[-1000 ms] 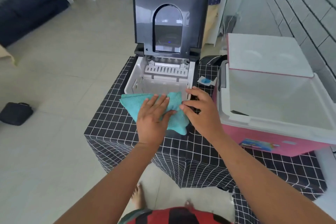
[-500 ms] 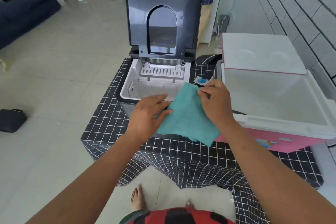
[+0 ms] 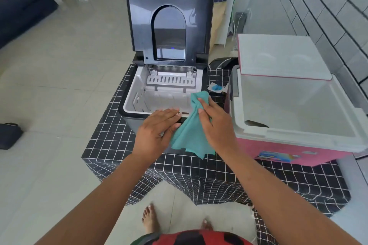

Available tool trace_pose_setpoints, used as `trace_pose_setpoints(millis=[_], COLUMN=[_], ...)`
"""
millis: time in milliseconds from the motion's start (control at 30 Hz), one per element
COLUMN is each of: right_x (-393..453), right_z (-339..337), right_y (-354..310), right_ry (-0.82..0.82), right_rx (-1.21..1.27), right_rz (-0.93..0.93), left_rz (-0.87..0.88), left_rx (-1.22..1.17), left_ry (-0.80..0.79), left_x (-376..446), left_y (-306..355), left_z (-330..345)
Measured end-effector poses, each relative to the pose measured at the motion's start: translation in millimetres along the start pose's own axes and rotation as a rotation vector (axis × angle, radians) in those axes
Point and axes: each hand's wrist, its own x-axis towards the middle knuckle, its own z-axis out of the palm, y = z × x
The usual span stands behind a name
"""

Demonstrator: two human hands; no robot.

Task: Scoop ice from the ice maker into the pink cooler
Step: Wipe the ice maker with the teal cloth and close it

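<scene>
Ice maker [image 3: 159, 103] lid up, pink cooler [image 3: 294, 145] open and iceless (scooping unstarted); right hand [image 3: 215, 125] fingers pinched teal cloth [image 3: 189, 135], left hand [image 3: 157, 131] fingers flat, together.

Single head-worn view, looking forward and down, close over the hands [image 3: 185, 125], edges apparently wide-angle warped

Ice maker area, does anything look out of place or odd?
Nothing is spilled or broken. The one oddity: a teal cloth drapes over the ice maker front rim, held by the right hand, and no scoop shows. The pink cooler stands open.
</scene>
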Motion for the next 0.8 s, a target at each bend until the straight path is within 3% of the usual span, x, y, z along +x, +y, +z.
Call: trace_pose_setpoints(millis=[300, 600, 800], right_x=[109, 38, 97], right_z=[-13, -5, -10], right_y=[8, 5, 6], right_ry=[-0.087, -0.061, -0.069], right_rx=[-0.247, -0.119, -0.17], right_rz=[0.002, -0.021, 0.061], left_rz=[-0.003, 0.015, -0.01], left_rx=[0.042, 0.072, 0.096], left_ry=[0.066, 0.091, 0.072], left_x=[-2, -1, -1], left_y=[4, 3, 4], left_z=[7, 11, 12])
